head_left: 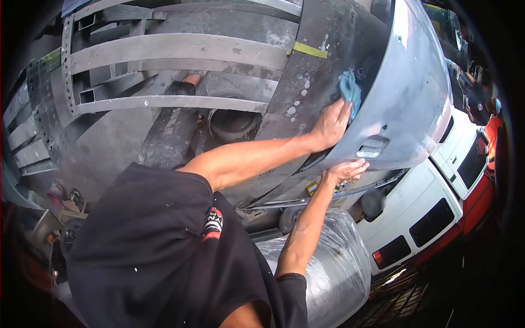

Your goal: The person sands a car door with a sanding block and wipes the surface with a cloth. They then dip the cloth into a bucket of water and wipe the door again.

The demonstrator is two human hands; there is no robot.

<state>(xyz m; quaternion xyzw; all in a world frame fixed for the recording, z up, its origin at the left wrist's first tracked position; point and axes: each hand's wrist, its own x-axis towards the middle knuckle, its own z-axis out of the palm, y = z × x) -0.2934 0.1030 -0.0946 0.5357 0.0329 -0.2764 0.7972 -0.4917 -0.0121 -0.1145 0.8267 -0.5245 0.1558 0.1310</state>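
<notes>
A grey car door [407, 104] with a recessed handle [373, 146] stands at the right, its dark inner side [322, 71] facing me. My left hand [332, 124] is closed on a crumpled blue cloth [350, 93] and presses it against the inner side, close to the door's edge. Lower down, my right hand [347, 171] grips the door's edge just below the handle, fingers on the outer face. Part of its grip is hidden behind the edge.
Metal frames [175, 52] stand at the upper left. A strip of yellow tape [310, 50] sticks to the door's inner side. Below my right arm is a seat wrapped in clear plastic [333, 262]. A white van [415, 218] and another person [481, 104] are at the right.
</notes>
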